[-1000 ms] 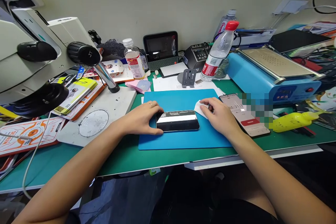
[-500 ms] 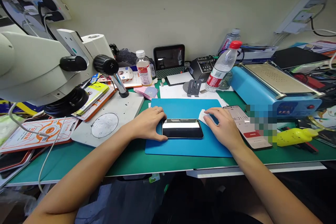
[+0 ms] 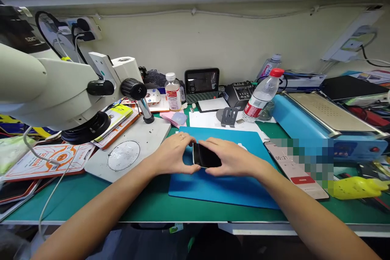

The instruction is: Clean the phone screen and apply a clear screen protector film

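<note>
A black-screened smartphone [image 3: 203,155] lies over the blue mat [image 3: 198,187], framed by both hands. My left hand [image 3: 173,153] grips its left end, thumb at the near edge and fingers at the far edge. From the other side my right hand [image 3: 230,156] holds the phone by its long edges and covers its right end. Behind the right hand a bit of white tissue [image 3: 242,146] shows on the mat. To the right of the mat, a second phone [image 3: 292,166] displays a running timer, partly blurred out.
On the left stands a microscope [image 3: 48,89] above its pale base [image 3: 152,134]. A blue heating machine [image 3: 301,120] and a yellow squeeze bottle [image 3: 356,187] are at the right. Toward the back are a red-capped bottle [image 3: 258,99], a small phone stand [image 3: 229,117] and a small screen [image 3: 202,81].
My right hand has let go of the tissue and moved left onto the phone's right end. My left hand stays at the left end. The view has tilted up, bringing a shelf into sight.
</note>
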The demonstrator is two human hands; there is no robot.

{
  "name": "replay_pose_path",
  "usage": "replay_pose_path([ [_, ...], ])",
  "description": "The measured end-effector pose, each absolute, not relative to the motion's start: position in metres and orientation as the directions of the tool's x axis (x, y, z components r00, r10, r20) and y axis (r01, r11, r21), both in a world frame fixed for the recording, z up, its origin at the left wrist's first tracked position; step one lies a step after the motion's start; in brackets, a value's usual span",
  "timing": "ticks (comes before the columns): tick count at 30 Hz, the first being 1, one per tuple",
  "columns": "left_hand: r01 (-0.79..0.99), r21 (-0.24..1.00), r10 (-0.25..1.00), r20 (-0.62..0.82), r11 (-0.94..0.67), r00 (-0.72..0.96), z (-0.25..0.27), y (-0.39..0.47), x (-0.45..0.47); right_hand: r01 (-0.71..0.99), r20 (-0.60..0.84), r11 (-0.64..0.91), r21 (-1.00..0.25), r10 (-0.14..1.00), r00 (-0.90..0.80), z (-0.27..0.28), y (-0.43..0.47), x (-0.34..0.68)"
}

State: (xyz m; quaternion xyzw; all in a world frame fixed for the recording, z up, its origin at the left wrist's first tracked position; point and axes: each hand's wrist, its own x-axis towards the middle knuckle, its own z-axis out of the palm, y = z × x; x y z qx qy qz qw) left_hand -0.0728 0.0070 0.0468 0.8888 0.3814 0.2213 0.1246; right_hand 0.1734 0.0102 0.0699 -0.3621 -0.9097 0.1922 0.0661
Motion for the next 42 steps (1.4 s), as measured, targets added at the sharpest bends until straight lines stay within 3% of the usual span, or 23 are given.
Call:
replay_pose_path([
  [6,0.54,0.553,0.759,0.308,-0.634,0.574,0.041,0.015,-0.077,0.537,0.291,0.655,-0.532,0.737,-0.611,0.055,0.018,0.186],
  [11,0.452,0.679,0.78,0.3,-0.579,0.55,0.044,0.014,-0.069,0.377,0.465,0.679,-0.63,0.719,-0.517,0.043,0.018,0.188],
  [15,0.4,0.705,0.763,0.314,-0.586,0.566,0.056,0.009,-0.052,0.226,0.488,0.621,-0.75,0.751,-0.445,0.041,0.014,0.186],
  [21,0.176,0.8,0.779,0.466,-0.573,0.42,0.047,0.012,-0.015,0.065,0.44,0.505,-0.86,0.802,-0.404,0.04,0.01,0.183],
  [29,0.01,0.805,0.761,0.557,-0.593,0.334,0.008,0.016,0.0,0.053,0.492,0.561,-0.826,0.763,-0.418,0.032,0.009,0.18],
  [37,0.064,0.708,0.693,0.662,-0.703,0.286,-0.003,0.01,-0.001,0.113,0.574,0.709,-0.696,0.644,-0.506,0.038,0.011,0.187],
  [39,0.096,0.655,0.654,0.711,-0.75,0.259,-0.001,0.01,-0.004,0.115,0.611,0.736,-0.667,0.629,-0.481,0.041,0.012,0.189],
  [42,0.058,0.687,0.67,0.681,-0.724,0.297,0.002,0.009,-0.006,0.136,0.642,0.736,-0.664,0.654,-0.401,0.045,0.012,0.192],
])
